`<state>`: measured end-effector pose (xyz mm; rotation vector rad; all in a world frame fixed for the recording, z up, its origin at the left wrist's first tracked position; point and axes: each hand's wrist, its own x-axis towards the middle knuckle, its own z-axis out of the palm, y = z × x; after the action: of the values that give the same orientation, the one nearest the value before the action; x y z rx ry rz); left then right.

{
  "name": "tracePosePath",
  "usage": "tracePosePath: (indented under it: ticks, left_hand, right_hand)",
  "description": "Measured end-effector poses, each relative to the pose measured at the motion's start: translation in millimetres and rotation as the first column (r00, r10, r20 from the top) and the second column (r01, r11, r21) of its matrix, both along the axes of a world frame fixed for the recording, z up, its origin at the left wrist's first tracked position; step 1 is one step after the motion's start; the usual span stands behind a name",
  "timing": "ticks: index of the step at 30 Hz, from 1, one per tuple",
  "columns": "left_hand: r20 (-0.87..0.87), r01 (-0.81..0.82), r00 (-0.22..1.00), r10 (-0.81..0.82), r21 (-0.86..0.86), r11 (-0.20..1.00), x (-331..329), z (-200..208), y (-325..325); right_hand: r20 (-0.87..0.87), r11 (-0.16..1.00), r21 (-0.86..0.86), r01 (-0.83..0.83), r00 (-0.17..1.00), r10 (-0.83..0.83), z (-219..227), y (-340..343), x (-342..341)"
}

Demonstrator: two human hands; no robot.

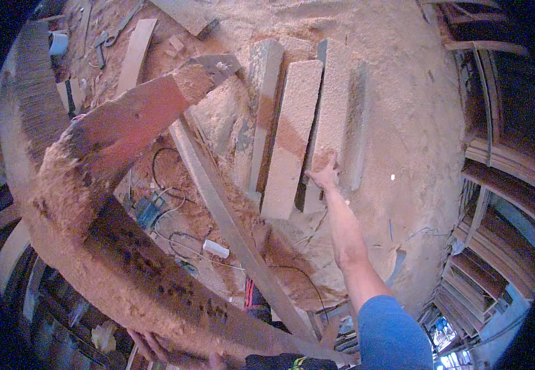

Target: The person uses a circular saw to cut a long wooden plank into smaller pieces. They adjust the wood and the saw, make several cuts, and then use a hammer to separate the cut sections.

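My right hand (324, 176) reaches forward over a row of sawdust-covered wooden beams. It spans the near part of one beam (335, 92), thumb at its left edge and fingers toward its right. Beside that beam lies another dusty beam (295, 123), with a narrower one (266, 105) further left and one more (357, 123) at the right. At the lower edge my left hand (148, 345) shows partly, fingers apart against the near side of a big angled timber (156, 265). The rest of that hand is hidden.
A long timber strip (218, 203) slants across the ground. Beneath the angled timber are a blue-green tool (150, 209), a white block (216, 248) and loose cables. A white cup (58, 43) and hand tools lie far left. Stacked planks (502, 160) line the right side.
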<state>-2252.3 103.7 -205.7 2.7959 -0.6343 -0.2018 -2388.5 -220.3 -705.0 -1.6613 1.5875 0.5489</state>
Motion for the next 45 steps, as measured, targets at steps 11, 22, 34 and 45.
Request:
tracePosePath:
  ticks: [11, 22, 34, 45]
  left_hand:
    - [0.082, 0.077, 0.993, -0.079, 0.023, 0.997, 3.0, 13.3, 3.5]
    - [0.172, 0.041, 0.985, 0.007, -0.276, 0.960, -1.4, 17.3, 1.8]
    - [-0.312, -0.360, 0.931, 0.189, -0.701, 0.616, -85.1, -13.2, 177.7]
    - [-0.536, -0.787, 0.338, 0.774, 0.290, 0.545, -387.9, -134.4, 622.8]
  right_hand:
    - [0.408, 0.537, 0.778, 0.326, 0.388, -0.827, 276.3, -95.6, -60.5]
    - [0.683, 0.830, 0.519, 0.204, 0.485, -0.546, 576.1, 74.0, -192.9]
    - [0.245, 0.590, -0.609, -0.531, 0.581, 0.776, 656.0, 253.5, -157.3]
    - [0.094, 0.577, -0.534, -0.617, 0.635, 0.767, 617.1, 315.0, -162.6]
